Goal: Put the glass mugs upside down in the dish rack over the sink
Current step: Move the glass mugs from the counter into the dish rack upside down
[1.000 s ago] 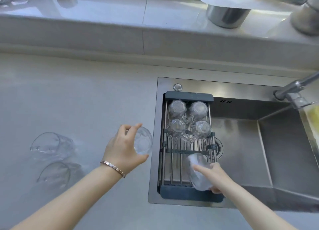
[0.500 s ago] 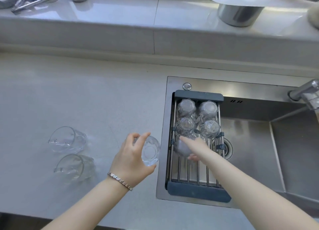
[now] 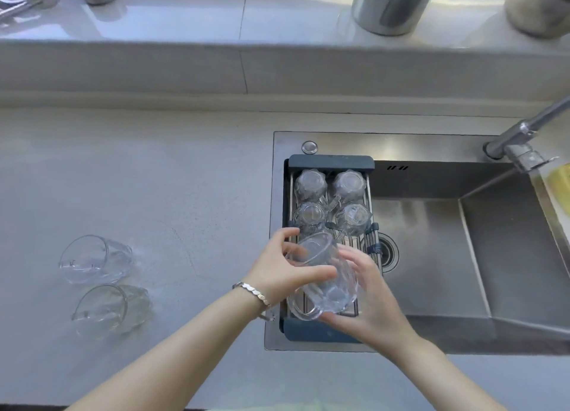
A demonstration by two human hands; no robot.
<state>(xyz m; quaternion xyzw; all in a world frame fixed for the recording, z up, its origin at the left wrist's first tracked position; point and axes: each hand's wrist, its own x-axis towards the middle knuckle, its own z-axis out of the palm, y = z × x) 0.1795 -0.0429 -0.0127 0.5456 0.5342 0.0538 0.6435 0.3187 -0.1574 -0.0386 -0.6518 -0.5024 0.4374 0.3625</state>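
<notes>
A clear glass mug (image 3: 324,282) is held tilted over the near half of the dish rack (image 3: 331,161), with its mouth toward the far side. My left hand (image 3: 277,270) grips its left side and my right hand (image 3: 371,296) cups its right side and base. Several glass mugs (image 3: 331,202) stand upside down in the far half of the rack. Two more mugs lie on their sides on the counter at the left, one (image 3: 95,258) farther and one (image 3: 111,309) nearer. The held mug and my hands hide the rack bars beneath them.
The rack spans the left end of a steel sink (image 3: 431,241), and a faucet (image 3: 524,133) reaches in from the right. A yellow sponge (image 3: 558,176) sits at the sink's right edge. Metal containers (image 3: 388,14) stand on the raised ledge behind the grey counter (image 3: 169,179).
My right hand let go of the mug it carried into the rack. My left hand moved its mug right, over the rack, and my right hand now holds it too.
</notes>
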